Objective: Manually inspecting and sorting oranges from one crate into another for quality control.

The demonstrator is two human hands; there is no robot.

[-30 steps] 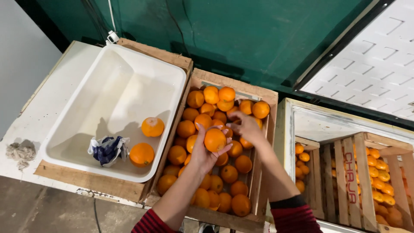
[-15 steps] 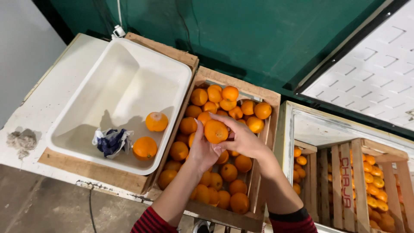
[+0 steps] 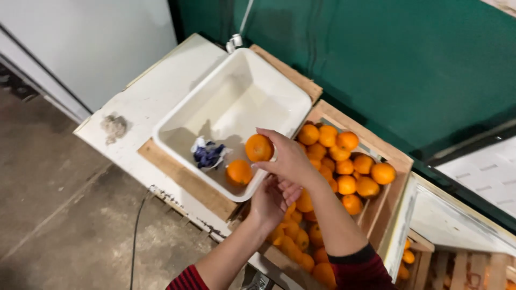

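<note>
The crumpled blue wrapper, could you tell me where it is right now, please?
In the head view, the wrapper lies in the white tub, at its near left end, just left of the loose orange on the tub floor.

Round orange [image 3: 258,147] held over white tub [image 3: 177,126].

This looks like a fruit storeroom or packing place: wooden crates [image 3: 376,215] full of oranges [image 3: 346,184], a bare concrete floor [image 3: 59,215], a green wall [image 3: 376,59].

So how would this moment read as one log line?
right hand: holds orange over white tub | left hand: empty, above crate of oranges | tub: one orange, crumpled wrapper
</note>
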